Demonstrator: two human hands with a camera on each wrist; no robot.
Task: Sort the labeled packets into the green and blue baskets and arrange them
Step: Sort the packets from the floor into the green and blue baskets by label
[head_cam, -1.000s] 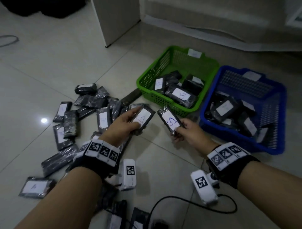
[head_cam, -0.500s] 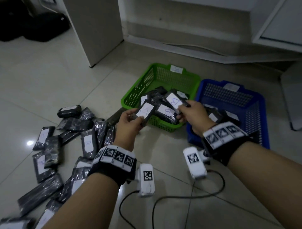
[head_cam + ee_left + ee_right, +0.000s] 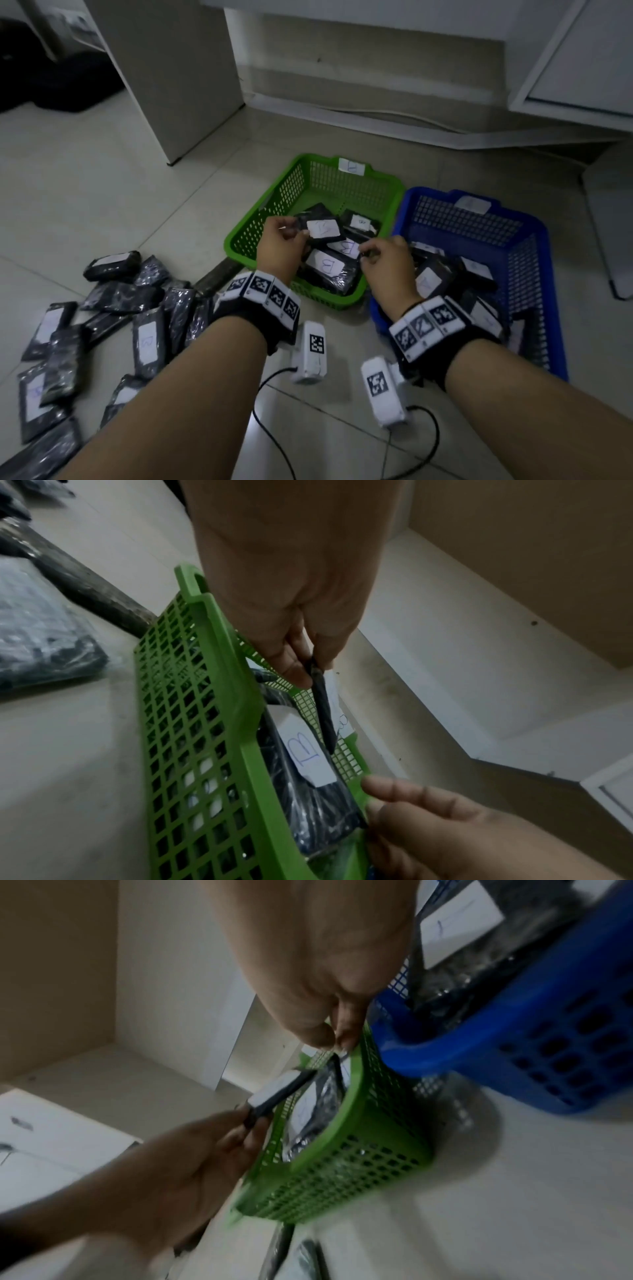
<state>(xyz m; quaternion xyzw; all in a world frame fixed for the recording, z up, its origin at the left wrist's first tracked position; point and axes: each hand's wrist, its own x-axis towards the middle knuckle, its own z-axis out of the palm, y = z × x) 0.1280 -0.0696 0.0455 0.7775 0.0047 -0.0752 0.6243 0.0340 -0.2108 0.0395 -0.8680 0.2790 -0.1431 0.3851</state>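
Observation:
My left hand (image 3: 301, 233) pinches a black packet (image 3: 323, 229) with a white label by its near end, holding it just above the packets in the green basket (image 3: 281, 192). The left wrist view shows that packet (image 3: 322, 710) edge-on under the left hand's fingertips (image 3: 294, 672). My right hand (image 3: 364, 251) is curled at the basket's right side and pinches the edge of a packet labelled B (image 3: 346, 247) that lies on the pile. The blue basket (image 3: 555, 308) to the right holds several labelled packets.
Several loose black packets (image 3: 113, 308) lie scattered on the tiled floor to the left. A dark strip (image 3: 212, 281) lies beside the green basket. A white cabinet panel (image 3: 178, 85) stands behind; cables (image 3: 274, 428) trail on the floor near me.
Both hands have carried their packets forward from above the floor pile to over the green basket. The right hand's B packet has come down onto the pile there.

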